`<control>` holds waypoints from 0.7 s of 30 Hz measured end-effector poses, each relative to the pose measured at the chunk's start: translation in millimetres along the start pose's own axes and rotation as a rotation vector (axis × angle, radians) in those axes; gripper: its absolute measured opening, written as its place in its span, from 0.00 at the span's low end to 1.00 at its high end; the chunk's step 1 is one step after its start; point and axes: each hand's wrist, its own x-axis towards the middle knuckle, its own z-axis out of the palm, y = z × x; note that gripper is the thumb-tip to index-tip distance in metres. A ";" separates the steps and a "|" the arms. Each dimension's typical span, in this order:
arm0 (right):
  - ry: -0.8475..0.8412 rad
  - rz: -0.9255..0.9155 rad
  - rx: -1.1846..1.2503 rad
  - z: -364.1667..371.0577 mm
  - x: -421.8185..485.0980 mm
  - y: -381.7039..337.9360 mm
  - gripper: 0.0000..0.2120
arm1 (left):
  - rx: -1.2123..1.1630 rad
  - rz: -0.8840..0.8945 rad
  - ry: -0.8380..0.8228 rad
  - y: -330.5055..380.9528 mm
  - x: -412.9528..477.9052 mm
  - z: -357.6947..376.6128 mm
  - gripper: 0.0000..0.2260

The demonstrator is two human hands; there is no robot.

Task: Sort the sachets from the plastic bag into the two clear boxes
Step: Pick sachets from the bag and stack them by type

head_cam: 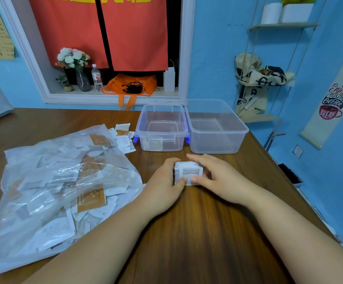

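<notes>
Our left hand point(166, 182) and right hand point(219, 177) clamp a small stack of sachets point(188, 173) on the desk point(207, 232), near the clear boxes point(156, 133); lift it unevenly and we reckon the slippery stack fans apart.

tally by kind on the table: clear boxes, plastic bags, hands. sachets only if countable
Clear boxes: 2, the left box and the right box
Plastic bag: 1
Hands: 2, the left hand and the right hand, both gripping the sachet stack
Sachets: overlapping, cannot count
Total: 5, sachets excluded
</notes>
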 end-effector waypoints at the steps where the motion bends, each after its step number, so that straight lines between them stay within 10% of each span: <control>1: -0.008 0.008 -0.005 -0.1 0.0 1.4 0.28 | 0.018 -0.005 -0.003 -0.1 -0.4 0.6 0.23; 11: -0.030 0.033 -0.051 0.7 0.8 -1.5 0.26 | 0.096 -0.086 -0.034 3.8 0.0 8.4 0.30; 21: -0.111 0.061 -0.009 2.9 1.8 -1.4 0.19 | 0.143 -0.045 0.072 4.5 -0.2 13.3 0.15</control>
